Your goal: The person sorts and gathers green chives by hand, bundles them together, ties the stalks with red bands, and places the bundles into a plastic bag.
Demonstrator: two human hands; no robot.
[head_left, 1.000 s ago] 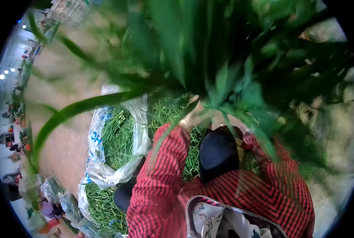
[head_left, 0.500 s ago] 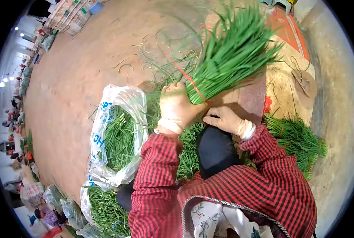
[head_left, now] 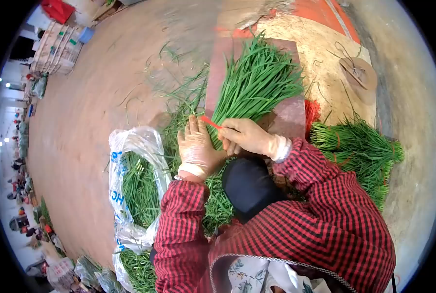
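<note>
On my feed, the left hand [head_left: 198, 150] is flat, fingers straight, beside the base of the green stalk bundle [head_left: 259, 83] (lying on the maroon board [head_left: 291, 116]); the right hand [head_left: 248, 136] is curled, pinching a red tie [head_left: 210, 122].

Left grip [head_left: 198, 149] and right grip [head_left: 251, 137] at the base of a leafy green bundle [head_left: 262, 80], red tie [head_left: 210, 122] between.

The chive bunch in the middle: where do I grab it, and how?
Probably best around the gathered stem end of the chive bunch, coming from the side of the black-clad knee: it is narrow, packed close and points that way, while the leaves fan out wide at the far end.
</note>
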